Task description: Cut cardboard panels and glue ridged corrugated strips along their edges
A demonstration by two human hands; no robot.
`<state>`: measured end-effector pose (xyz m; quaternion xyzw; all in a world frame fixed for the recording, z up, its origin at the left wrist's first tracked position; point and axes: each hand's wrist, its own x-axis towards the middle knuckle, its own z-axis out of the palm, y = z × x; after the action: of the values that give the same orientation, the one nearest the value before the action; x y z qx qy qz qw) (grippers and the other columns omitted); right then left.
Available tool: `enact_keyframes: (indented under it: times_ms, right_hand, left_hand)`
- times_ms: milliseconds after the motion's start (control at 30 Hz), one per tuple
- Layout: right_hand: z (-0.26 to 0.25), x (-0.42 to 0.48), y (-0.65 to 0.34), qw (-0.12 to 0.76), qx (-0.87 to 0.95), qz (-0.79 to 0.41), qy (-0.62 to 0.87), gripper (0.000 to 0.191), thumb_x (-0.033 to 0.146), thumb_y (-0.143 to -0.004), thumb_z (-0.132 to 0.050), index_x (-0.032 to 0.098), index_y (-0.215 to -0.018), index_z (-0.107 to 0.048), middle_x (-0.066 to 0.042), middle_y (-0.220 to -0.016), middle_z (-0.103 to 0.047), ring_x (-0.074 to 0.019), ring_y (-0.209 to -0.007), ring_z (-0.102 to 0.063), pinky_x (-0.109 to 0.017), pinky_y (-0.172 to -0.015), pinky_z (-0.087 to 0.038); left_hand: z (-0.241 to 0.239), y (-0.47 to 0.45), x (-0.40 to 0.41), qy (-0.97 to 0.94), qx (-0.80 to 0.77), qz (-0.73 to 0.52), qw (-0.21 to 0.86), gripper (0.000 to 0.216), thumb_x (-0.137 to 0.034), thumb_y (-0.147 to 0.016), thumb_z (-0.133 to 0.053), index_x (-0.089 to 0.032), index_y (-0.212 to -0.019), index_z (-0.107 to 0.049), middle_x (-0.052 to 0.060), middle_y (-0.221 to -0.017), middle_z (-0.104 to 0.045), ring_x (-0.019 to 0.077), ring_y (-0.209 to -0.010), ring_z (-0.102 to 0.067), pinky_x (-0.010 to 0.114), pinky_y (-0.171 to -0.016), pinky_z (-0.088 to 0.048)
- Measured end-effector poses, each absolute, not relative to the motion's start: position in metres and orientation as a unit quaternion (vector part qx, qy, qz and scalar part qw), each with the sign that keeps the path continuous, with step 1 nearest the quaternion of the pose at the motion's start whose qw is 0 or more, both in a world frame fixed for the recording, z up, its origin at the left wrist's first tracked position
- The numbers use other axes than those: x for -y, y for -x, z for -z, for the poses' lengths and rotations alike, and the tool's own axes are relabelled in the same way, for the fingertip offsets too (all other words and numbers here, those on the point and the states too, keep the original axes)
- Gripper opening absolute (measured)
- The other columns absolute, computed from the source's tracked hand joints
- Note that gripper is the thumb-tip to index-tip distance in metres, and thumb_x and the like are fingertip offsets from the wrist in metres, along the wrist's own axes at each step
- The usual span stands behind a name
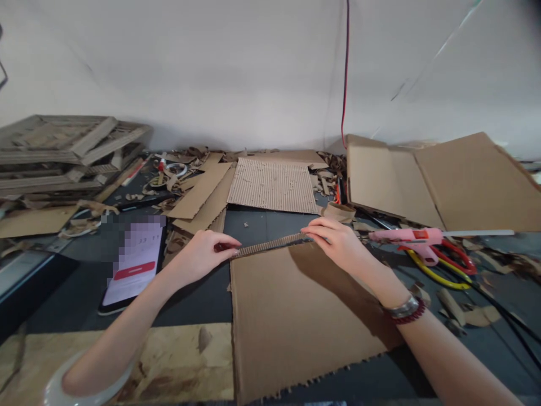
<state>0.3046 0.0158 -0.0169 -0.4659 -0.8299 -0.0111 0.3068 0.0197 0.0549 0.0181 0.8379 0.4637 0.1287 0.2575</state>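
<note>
A narrow corrugated cardboard strip [270, 245] lies along the far edge of a large brown cardboard sheet [296, 316] on the dark table. My left hand [203, 256] pinches the strip's left end, fingers closed on it. The strip's right end is pinched by my right hand [338, 242], which wears a dark bead bracelet and a metal band at the wrist. Both hands hold the strip against the sheet's edge.
A phone [133, 268] with a lit screen lies left of my left hand. A pink glue gun [416, 239] and red and yellow scissors [448, 265] lie at the right. Folded cardboard [439, 180], a corrugated panel [273, 183], stacked cardboard [63, 152], scraps and a plywood board [177, 361] surround.
</note>
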Motion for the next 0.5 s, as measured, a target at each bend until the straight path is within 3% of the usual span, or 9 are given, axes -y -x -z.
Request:
enact_keyframes:
  times_ms: [100,500]
  right_hand:
    - [0.0215,-0.0176,-0.3051,0.309,0.828,0.009,0.467,0.019,0.012,-0.085,-0.044,0.016,-0.092,-0.061,-0.007,-0.091,-0.062,-0.0155,-0.083,-0.058,-0.031,-0.076,-0.049]
    - [0.0154,-0.0145,-0.3008,0.301,0.829,0.010,0.472,0.018,0.009,-0.084,-0.045,0.014,-0.085,-0.062,-0.008,-0.086,-0.062,-0.0164,-0.078,-0.058,-0.029,-0.072,-0.049]
  left_hand:
    - [-0.0197,-0.0182,-0.0551,-0.834,-0.476,-0.124,0.252,0.016,-0.029,-0.074,-0.055,-0.022,-0.075,-0.069,-0.001,-0.065,-0.070,0.0144,-0.054,-0.061,0.022,-0.052,-0.044]
    - [-0.0179,-0.0188,-0.0568,-0.828,-0.491,-0.101,0.252,0.018,-0.030,-0.074,-0.057,-0.018,-0.074,-0.070,0.002,-0.072,-0.068,0.0112,-0.052,-0.057,0.021,-0.053,-0.041]
